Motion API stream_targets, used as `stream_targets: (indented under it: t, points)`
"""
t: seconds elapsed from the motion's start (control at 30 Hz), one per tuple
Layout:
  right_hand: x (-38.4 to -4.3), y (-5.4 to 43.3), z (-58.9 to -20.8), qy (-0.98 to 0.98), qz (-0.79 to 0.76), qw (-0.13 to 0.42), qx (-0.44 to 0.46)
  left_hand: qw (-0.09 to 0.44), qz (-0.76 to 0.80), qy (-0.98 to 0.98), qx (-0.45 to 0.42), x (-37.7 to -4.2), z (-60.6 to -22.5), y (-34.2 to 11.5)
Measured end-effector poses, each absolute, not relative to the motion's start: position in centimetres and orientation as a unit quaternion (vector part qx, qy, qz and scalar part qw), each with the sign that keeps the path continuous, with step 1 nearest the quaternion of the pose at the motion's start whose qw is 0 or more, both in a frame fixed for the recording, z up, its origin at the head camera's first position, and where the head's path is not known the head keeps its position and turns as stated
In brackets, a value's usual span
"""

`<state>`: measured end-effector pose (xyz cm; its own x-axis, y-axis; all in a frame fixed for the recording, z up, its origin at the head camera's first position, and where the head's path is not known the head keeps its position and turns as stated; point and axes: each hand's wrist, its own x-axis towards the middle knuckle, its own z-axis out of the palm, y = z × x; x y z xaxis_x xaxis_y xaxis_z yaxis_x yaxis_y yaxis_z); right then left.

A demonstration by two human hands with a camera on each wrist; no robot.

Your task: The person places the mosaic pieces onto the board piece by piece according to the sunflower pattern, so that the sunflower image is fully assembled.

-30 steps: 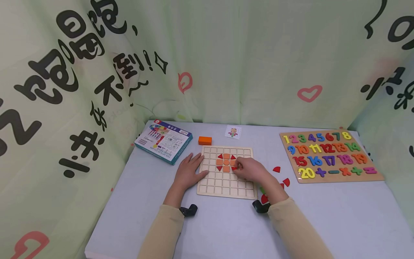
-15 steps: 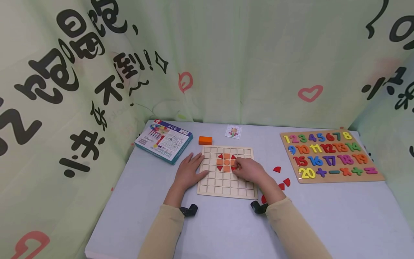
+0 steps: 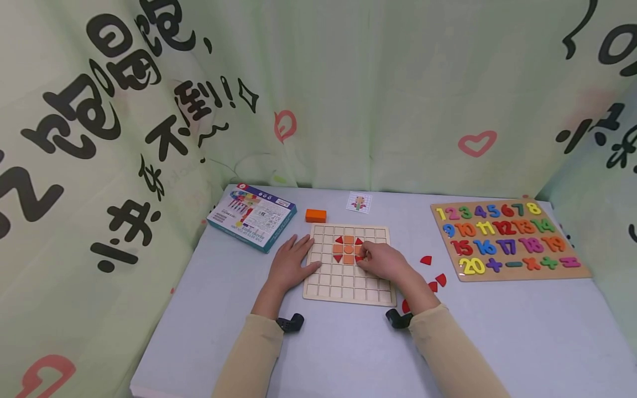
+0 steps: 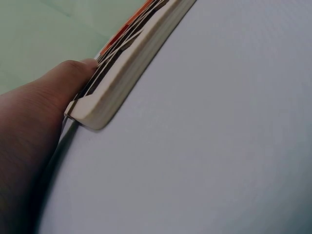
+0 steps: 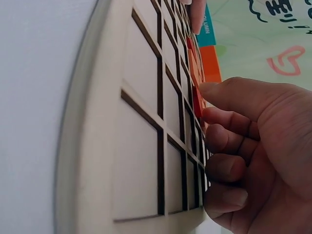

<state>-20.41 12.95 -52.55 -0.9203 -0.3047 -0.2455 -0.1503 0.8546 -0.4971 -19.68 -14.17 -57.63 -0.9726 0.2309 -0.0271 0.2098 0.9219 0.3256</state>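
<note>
A wooden grid board [image 3: 328, 288] lies on the white table. My left hand [image 3: 290, 264] rests on its left edge, fingers spread and thumb on the grid; the left wrist view shows the thumb [image 4: 73, 80] over the rim. With thumb and index finger my right hand [image 3: 384, 262] pinches a red piece [image 5: 197, 101] at the lower right corner of the pattern, low against the grid. The pattern has orange squares [image 3: 338, 249] around an orange round piece [image 3: 349, 250], with red wedge-shaped pieces [image 3: 338, 258] at the other corners.
Loose red pieces [image 3: 440, 279] lie right of the board, some beside my right wrist. Behind it are an orange block [image 3: 316, 216] and a small picture card [image 3: 359, 203]. A flat box [image 3: 252, 216] stands left, a number puzzle board [image 3: 512, 240] right.
My right wrist has shifted slightly left, covering a green piece seen earlier near the board's lower right corner. The right fingertips stay at the same corner, and my left hand has not moved.
</note>
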Motion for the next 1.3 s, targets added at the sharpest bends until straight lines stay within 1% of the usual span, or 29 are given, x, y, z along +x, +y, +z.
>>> stream_targets:
  t: [0.23,0.53,0.73,0.83,1.03,1.17,1.3]
  points:
    - [-20.0,14.1,-51.2,0.941,-0.266,0.174,-0.116,0.033,0.163,0.979,0.114,-19.7,-57.6,-14.1]
    - [-19.6,17.4,-49.5,0.940,-0.268,0.162,-0.135,0.034,0.158,0.980,0.113,-19.8,-57.6,-14.1]
    - [-18.7,20.3,-48.8,0.943,-0.266,0.158,-0.122,0.035,0.162,0.980,0.112,-19.8,-57.7,-14.1]
    - [-18.0,21.7,-48.8,0.944,-0.266,0.157,-0.117,0.036,0.162,0.980,0.112,-19.8,-57.7,-14.1]
    - [-16.8,24.0,-49.1,0.936,-0.280,0.178,-0.117,0.037,0.158,0.980,0.113,-19.8,-57.7,-14.1]
    - [-16.2,25.2,-49.9,0.932,-0.281,0.197,-0.118,0.038,0.158,0.980,0.113,-19.8,-57.7,-14.1]
    - [-15.8,26.1,-50.9,0.933,-0.270,0.205,-0.122,0.040,0.153,0.981,0.111,-19.8,-57.7,-14.1]
